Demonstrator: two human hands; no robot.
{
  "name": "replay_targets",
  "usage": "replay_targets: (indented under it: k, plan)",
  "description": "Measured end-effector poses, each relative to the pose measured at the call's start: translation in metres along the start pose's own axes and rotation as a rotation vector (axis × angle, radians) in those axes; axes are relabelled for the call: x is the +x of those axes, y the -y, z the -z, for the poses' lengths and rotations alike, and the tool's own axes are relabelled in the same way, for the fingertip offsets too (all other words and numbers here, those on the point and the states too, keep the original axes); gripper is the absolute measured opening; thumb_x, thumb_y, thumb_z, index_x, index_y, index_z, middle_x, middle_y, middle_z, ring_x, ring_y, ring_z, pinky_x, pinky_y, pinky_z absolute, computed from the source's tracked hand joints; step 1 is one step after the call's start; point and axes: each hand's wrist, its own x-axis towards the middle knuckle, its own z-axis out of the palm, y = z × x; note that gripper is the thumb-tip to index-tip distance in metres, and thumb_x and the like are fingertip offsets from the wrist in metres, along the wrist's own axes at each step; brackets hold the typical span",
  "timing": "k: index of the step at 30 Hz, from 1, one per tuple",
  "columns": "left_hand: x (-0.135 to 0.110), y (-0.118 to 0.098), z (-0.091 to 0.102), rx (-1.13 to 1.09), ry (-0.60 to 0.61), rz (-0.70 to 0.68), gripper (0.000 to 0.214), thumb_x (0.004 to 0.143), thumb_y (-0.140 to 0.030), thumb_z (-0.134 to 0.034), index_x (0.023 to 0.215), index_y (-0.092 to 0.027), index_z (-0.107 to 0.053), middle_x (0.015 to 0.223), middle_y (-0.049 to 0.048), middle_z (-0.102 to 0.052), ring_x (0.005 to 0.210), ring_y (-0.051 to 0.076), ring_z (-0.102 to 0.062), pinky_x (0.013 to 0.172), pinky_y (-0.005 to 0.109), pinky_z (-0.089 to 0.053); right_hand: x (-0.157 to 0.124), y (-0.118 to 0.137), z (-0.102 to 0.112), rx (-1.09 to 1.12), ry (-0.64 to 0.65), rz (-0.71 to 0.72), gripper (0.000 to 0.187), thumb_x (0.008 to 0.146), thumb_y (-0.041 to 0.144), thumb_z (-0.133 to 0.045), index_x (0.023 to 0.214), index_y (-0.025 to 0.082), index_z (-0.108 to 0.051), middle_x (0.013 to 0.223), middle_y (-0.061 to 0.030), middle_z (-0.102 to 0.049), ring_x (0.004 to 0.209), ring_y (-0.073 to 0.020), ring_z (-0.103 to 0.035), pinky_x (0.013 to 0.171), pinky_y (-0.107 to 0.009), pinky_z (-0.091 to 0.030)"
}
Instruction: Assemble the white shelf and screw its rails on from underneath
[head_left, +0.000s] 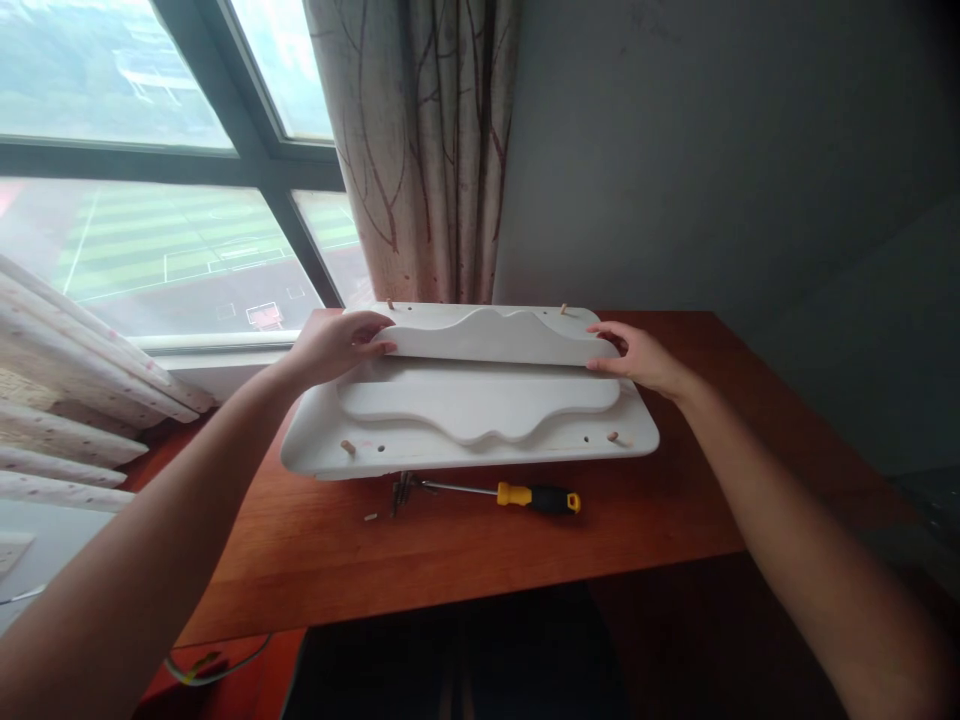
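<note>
A large white wooden panel (315,445) lies flat on the reddish-brown table, with small wooden dowels (348,447) standing up near its corners. On it rests a wavy-edged white board (480,400). A second wavy-edged white board (487,338) is held on edge above it. My left hand (337,345) grips that board's left end, fingers curled over its top. My right hand (637,355) holds its right end, fingers pressed along the edge.
A screwdriver with a yellow and black handle (536,497) lies on the table (450,560) in front of the panel, next to some screws (400,492) and a loose dowel (370,517). A patterned curtain (420,150) and a window (150,200) stand behind; a grey wall is on the right.
</note>
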Motion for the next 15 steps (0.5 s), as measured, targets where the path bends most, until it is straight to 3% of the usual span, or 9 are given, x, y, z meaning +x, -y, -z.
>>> replay_targets:
  k: [3,8,15]
  plan:
    - [-0.003,0.005,0.006,0.228,0.16,-0.202,0.045,0.069,-0.057,-0.078,0.096,-0.02,-0.077,0.084,0.005,-0.072,0.081,0.022,-0.065,0.076,0.031,-0.051,-0.001,0.005,0.001,-0.026,0.047,0.004,0.047,0.068,0.037,-0.083,0.111,0.021,-0.075,0.117,-0.0081,-0.071,0.102,-0.0257,-0.066,0.094,-0.041,-0.053]
    - [-0.01,0.012,0.01,0.21,0.077,-0.299,0.048,0.075,-0.063,-0.073,0.096,-0.02,-0.075,0.099,0.0074,-0.071,0.088,0.023,-0.067,0.085,0.035,-0.055,0.0,0.003,0.001,-0.072,-0.027,0.116,0.038,0.073,0.037,-0.079,0.108,0.023,-0.076,0.116,-0.0061,-0.071,0.104,-0.0252,-0.066,0.094,-0.041,-0.053]
    - [-0.013,0.014,0.007,0.201,0.056,-0.307,0.046,0.073,-0.06,-0.075,0.094,-0.02,-0.075,0.095,0.0083,-0.069,0.089,0.023,-0.064,0.084,0.037,-0.055,0.004,0.0,-0.005,-0.154,-0.065,0.195,0.032,0.075,0.035,-0.076,0.104,0.023,-0.077,0.109,-0.0062,-0.072,0.099,-0.0243,-0.066,0.091,-0.041,-0.053]
